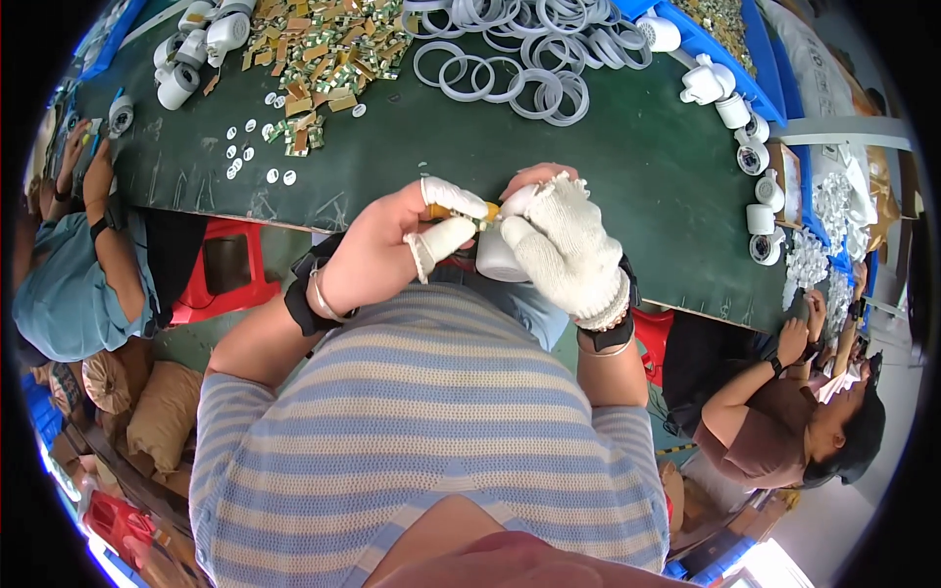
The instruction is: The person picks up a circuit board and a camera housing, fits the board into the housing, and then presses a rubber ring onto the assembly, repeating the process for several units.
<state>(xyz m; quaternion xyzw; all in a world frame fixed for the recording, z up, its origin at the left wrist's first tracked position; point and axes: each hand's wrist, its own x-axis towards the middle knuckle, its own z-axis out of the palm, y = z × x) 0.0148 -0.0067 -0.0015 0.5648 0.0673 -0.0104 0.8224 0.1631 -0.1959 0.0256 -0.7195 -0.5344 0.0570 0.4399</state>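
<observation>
Both hands meet at the near edge of the green table. My left hand (368,245), with white cloth covers on its thumb and forefinger, pinches a small yellow-and-green piece (479,222) that looks like a circuit board; the fingertips hide most of it. My right hand (567,240), in a white knit glove, is closed around the side of a white cylindrical housing (498,258), its fingertips close to the left ones. The housing is tilted, and its upper end is hidden behind the fingers.
Small circuit boards (328,54) lie heaped at the far left, with round white stickers (272,176) nearby. Translucent rings (539,93) are piled at the far middle. White housings (753,157) line the right side beside a blue tray (769,69). Co-workers sit at left and right.
</observation>
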